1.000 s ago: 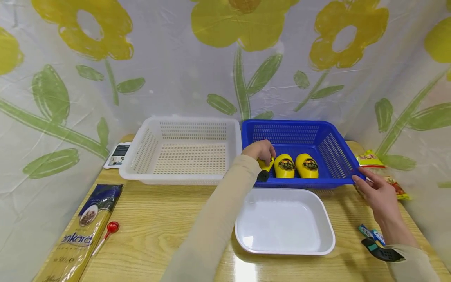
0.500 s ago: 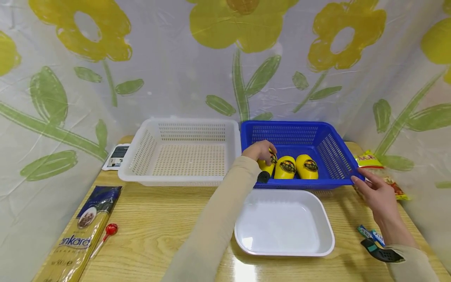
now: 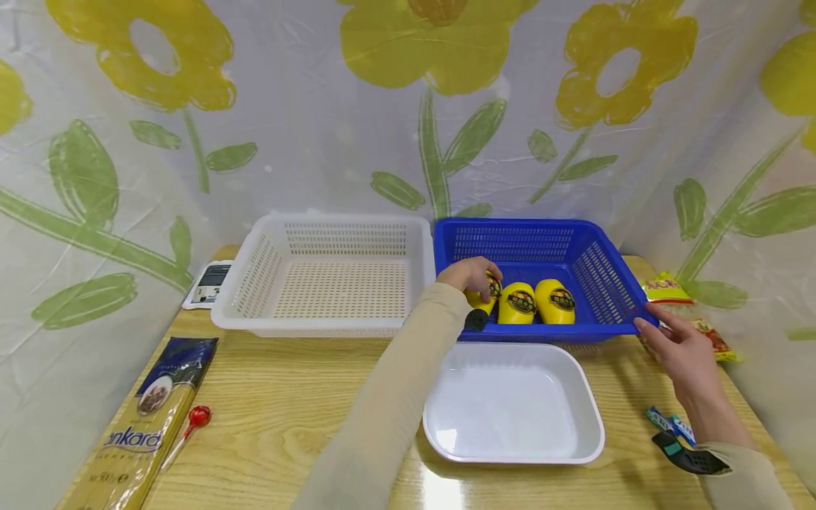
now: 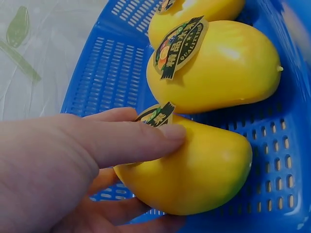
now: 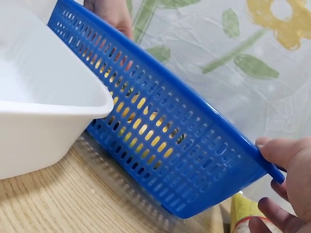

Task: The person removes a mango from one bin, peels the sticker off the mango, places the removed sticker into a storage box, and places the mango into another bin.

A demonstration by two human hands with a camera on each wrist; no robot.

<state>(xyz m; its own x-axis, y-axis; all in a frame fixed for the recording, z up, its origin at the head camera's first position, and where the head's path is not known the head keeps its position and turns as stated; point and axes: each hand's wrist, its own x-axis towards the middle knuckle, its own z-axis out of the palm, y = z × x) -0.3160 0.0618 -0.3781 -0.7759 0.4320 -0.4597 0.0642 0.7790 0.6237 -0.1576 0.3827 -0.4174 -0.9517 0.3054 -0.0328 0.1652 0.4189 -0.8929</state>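
Note:
Three yellow mangoes with dark labels lie side by side at the front of the blue basket. My left hand grips the leftmost mango, thumb on top and fingers round its side and underneath. Beside it lie the middle mango and the right mango, both untouched. In the right wrist view, my right hand pinches the basket's front right corner at the rim, thumb on top. The mangoes show only through the basket's slots there.
A white basket stands left of the blue one. In front is a white tray. A pasta packet and red lollipop lie at left. Snack bags and small blue packets lie at right.
My left hand has shifted slightly on the leftmost mango, and more of its label shows than a second ago. My right hand stays at the basket's corner.

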